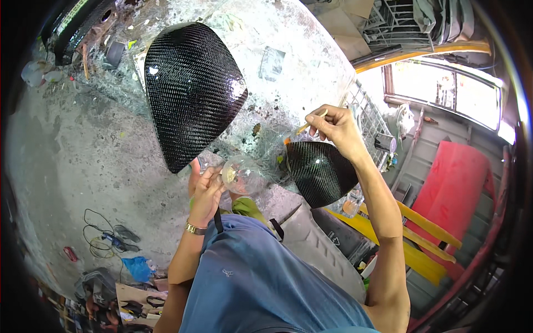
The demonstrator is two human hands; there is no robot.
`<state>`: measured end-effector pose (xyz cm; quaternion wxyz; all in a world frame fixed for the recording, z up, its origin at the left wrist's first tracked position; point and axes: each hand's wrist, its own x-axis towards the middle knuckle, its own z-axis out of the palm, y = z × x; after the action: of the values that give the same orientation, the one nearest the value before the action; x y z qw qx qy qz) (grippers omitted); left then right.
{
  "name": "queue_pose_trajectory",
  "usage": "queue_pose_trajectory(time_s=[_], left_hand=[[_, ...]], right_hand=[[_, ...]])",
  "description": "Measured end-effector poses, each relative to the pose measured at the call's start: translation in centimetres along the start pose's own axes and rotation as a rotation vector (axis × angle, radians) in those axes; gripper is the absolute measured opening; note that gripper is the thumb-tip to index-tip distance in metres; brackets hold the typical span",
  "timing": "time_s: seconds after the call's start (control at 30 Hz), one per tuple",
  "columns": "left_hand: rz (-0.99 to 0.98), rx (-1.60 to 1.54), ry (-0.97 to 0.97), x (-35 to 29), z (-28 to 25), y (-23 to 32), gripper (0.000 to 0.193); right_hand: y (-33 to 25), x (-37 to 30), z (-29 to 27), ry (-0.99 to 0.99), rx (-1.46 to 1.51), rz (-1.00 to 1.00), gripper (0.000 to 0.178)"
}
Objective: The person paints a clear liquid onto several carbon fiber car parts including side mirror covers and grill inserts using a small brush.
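A clear plastic cup [244, 176] is in my left hand [206, 194], whose fingers close on its side; a little pale stuff shows inside. My right hand [340, 129] pinches a thin, yellowish wooden stick [304, 129], tilted down to the left. Below the stick's tip lies a smaller glossy black carbon-fibre panel [322, 173], with an orange patch at its upper left corner. Beyond my left hand is a larger, domed carbon-fibre panel [194, 91], its surface shiny with a visible weave. The stick and the smaller panel look apart, though their exact gap is hard to judge.
A stained, pale work surface [302, 47] lies under the panels. At right are a wire grid [366, 114], a dark-rimmed cup [385, 143], yellow bars [425, 222] and a red panel [452, 194]. Cables [100, 238] and a blue bag [137, 268] lie on the floor at lower left.
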<state>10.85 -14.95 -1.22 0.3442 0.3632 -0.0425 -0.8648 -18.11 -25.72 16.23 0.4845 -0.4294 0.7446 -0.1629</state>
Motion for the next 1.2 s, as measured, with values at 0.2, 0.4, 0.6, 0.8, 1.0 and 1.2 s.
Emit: queue_pose_trajectory(time_s=[0.2, 0.4, 0.6, 0.8, 1.0, 1.2], left_hand=[[0.001, -0.003, -0.021, 0.6, 0.1, 0.3, 0.032], [-0.017, 0.011, -0.039, 0.9, 0.4, 0.9, 0.033], [-0.038, 0.015, -0.076, 1.1, 1.2, 1.1, 0.027], [-0.033, 0.000, -0.059, 0.9, 1.4, 1.1, 0.027], [0.018, -0.019, -0.067, 0.0, 1.7, 2.4, 0.027], [0.021, -0.055, -0.139, 0.4, -0.4, 1.9, 0.024]], right_hand=[[0.2, -0.9, -1.5, 0.055, -0.047, 0.083, 0.020], [0.9, -2.3, -3.9, 0.157, -0.037, 0.078, 0.021], [1.5, -4.6, -6.1, 0.249, 0.043, 0.090, 0.018], [4.2, -7.7, -9.1, 0.357, 0.138, 0.130, 0.017], [3.8, -10.7, -10.3, 0.501, 0.143, 0.004, 0.019], [-0.6, -10.1, -3.9, 0.399, 0.054, -0.087, 0.013]])
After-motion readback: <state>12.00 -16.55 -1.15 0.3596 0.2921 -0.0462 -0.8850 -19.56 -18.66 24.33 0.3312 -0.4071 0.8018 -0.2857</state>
